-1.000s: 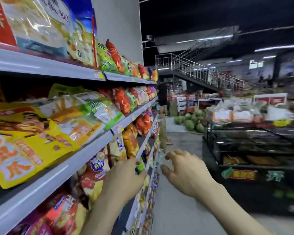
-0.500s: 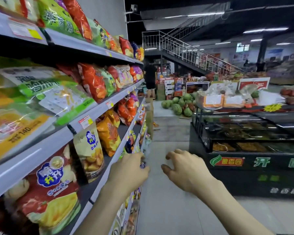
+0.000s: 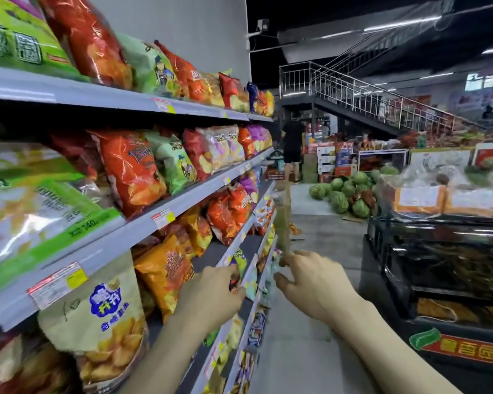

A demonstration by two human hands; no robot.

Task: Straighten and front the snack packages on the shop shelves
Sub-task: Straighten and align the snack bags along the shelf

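Snack bags fill the grey shelves on my left in several tiers. A cream bag and an orange bag stand on the lower tier nearest me. Red and green bags lean on the tier above. My left hand reaches to the lower shelf's front edge, its fingertips at a small green and purple packet; the back of the hand hides any grip. Just right of the shelf edge, my right hand hovers over the aisle with loosely bent fingers, holding nothing.
A dark chest freezer lines the right side of the aisle. Watermelons are piled on the floor ahead. A person in black stands at the far end, near a metal staircase.
The view has moved forward along the shelves. Both hands have stayed low in front, the left one reaching further towards the lower shelf edge.
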